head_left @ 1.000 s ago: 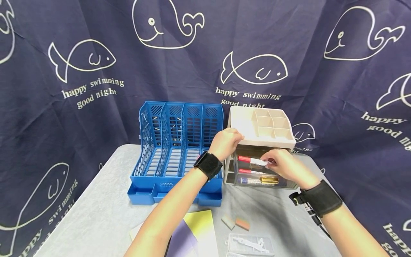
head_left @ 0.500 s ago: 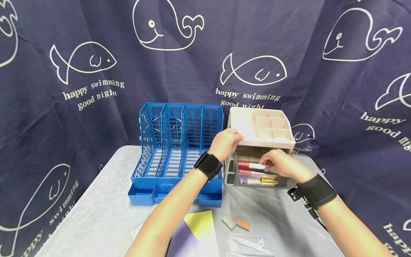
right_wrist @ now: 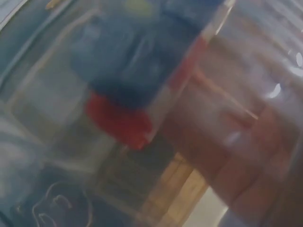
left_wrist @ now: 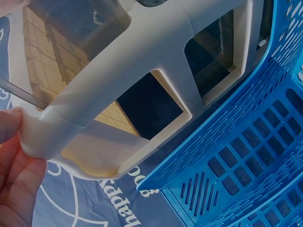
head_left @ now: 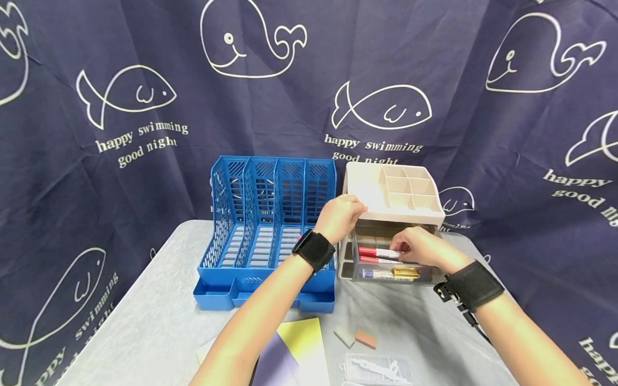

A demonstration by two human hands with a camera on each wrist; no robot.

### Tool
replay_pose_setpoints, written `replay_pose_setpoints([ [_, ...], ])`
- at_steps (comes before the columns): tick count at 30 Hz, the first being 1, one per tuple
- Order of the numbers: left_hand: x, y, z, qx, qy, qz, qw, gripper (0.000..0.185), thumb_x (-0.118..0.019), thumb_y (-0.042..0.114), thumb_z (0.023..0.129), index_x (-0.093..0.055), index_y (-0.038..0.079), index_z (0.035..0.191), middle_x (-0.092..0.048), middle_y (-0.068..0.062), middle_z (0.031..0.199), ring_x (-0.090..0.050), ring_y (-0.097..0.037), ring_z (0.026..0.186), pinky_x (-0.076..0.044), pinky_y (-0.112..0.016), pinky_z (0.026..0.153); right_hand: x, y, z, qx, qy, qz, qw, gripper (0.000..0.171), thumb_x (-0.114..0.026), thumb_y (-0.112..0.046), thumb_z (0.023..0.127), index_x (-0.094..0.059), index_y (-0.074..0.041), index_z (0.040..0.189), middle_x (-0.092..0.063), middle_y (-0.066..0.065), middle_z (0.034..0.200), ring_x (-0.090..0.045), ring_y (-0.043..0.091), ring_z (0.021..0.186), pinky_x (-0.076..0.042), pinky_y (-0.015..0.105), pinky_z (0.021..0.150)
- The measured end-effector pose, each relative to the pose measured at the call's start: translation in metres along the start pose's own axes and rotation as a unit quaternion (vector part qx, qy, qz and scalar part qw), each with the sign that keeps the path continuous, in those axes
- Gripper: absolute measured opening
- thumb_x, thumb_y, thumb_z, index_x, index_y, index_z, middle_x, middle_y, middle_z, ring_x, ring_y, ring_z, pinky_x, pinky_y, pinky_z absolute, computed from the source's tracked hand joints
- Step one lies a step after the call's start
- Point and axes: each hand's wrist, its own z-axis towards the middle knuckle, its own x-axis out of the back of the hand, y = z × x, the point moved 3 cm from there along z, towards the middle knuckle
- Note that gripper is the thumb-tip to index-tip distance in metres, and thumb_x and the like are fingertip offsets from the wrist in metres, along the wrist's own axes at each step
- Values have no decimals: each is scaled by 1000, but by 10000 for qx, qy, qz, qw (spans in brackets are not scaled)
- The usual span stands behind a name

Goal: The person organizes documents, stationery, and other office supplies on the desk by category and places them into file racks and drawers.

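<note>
My left hand (head_left: 339, 217) grips the front left corner of a white desk organizer (head_left: 364, 182); thumb and fingers pinch that corner in the left wrist view. Below its top, a see-through drawer (head_left: 427, 275) is pulled out. Inside it, my right hand (head_left: 425, 247) holds a red-capped marker (head_left: 369, 251) by its white right end, low and lying crosswise. A second red marker (head_left: 369, 260) lies just in front of it. Nearer the drawer's front are a blue-and-white marker (head_left: 374, 274) and a gold item (head_left: 405, 273). The right wrist view looks blurred through the drawer wall.
A blue file rack (head_left: 263, 272) stands left of the organizer. On the grey table (head_left: 145, 311) in front lie two small blocks, one pale (head_left: 345, 336) and one orange (head_left: 366, 339), a clear case (head_left: 354, 360) with a white tool, and yellow and purple sheets (head_left: 304, 335).
My right hand has lowered the red-capped marker into the drawer, toward the drawer's front, beside the other red one. My left hand keeps its grip on the organizer's corner.
</note>
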Motion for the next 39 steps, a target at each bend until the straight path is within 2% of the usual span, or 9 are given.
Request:
replay_pose_setpoints([
  [9, 1, 1, 0, 19, 17, -58, 10000, 16, -66, 4, 87, -76, 13, 96, -71, 0, 92, -64, -14, 92, -52, -23, 84, -1, 3, -1, -64, 14, -78, 9999, 17, -73, 4, 66, -69, -8, 77, -63, -6, 70, -54, 2, 63, -48, 22, 57],
  [18, 1, 0, 1, -16, 85, -68, 9999, 15, -65, 6, 88, -76, 12, 96, -71, 0, 92, -65, -14, 92, -51, -22, 85, 12, -4, -12, -158, 154, -22, 9998, 18, -76, 2, 70, -69, -3, 86, -68, 2, 81, -63, 11, 72, -54, 29, 66],
  [25, 1, 0, 2, 21, 67, -131, 9999, 13, -65, 7, 88, -76, 12, 95, -71, 0, 91, -65, -14, 91, -52, -22, 84, 28, -32, -26, 26, 786, -473, 9958, 21, -74, 5, 71, -70, -3, 90, -69, 3, 86, -63, 16, 78, -53, 36, 72],
  [30, 1, 0, 3, 25, 66, -86, 9999, 13, -66, 8, 88, -76, 12, 96, -71, 0, 91, -65, -14, 91, -52, -22, 84, 30, -53, -38, 163, 1247, -1115, 9858, 26, -77, 4, 66, -71, -8, 88, -68, -1, 84, -64, 15, 75, -53, 34, 69],
  [36, 1, 0, 3, 35, 34, -69, 10000, 14, -65, 8, 88, -76, 12, 96, -71, 0, 91, -65, -14, 91, -52, -22, 83, 23, -71, -51, 619, 1953, -1116, 9724, 31, -80, 7, 61, -68, -11, 84, -63, -5, 79, -58, 9, 68, -50, 28, 61],
  [39, 0, 0, 3, 39, -3, -87, 10000, 14, -65, 7, 88, -75, 11, 97, -71, 0, 92, -65, -14, 92, -52, -22, 83, 17, -77, -58, 595, 2224, -1154, 9663, 36, -81, 7, 58, -66, -13, 83, -60, -7, 77, -54, 8, 66, -48, 27, 58],
])
